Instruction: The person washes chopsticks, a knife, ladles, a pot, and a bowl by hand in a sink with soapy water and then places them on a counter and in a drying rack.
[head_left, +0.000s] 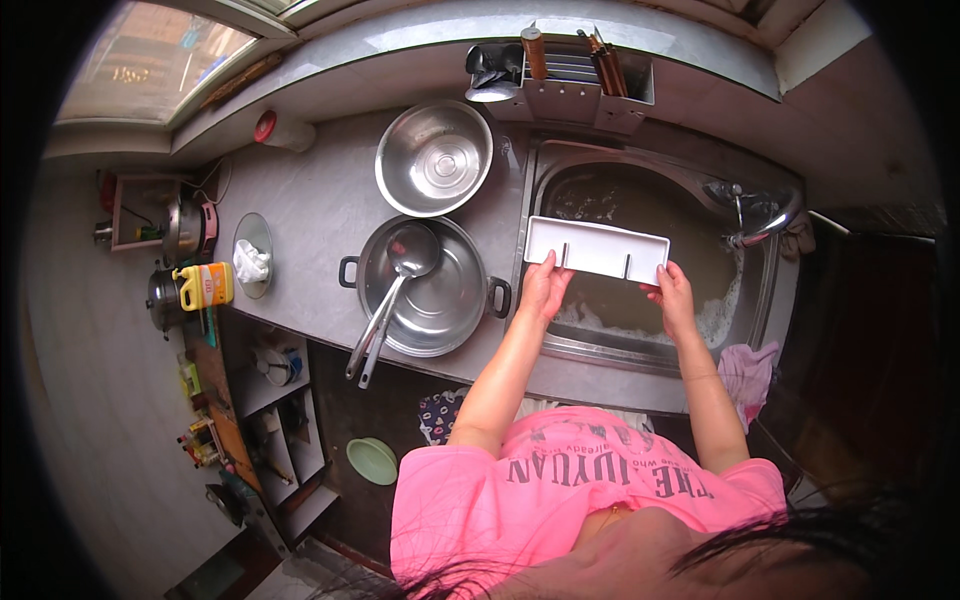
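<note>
A white plastic tray (596, 251) with two small upright dividers or slots at its near side is held level over the sink. My left hand (546, 289) grips its near left corner, and my right hand (673, 295) has its right end. Below it, the steel sink (759, 300) holds murky water with suds along the near and right edges. Left of the sink stands a steel pot (450, 322) with two black handles, and a ladle (412, 251) and another long-handled utensil lie across it. Behind the pot is a steel basin (435, 161).
The faucet (761, 225) stands at the sink's right rear. A utensil rack (562, 90) is on the wall behind. A pink cloth (748, 375) hangs at the front right edge. At the left are a glass plate (255, 281) with white tissue and a yellow jug (206, 286).
</note>
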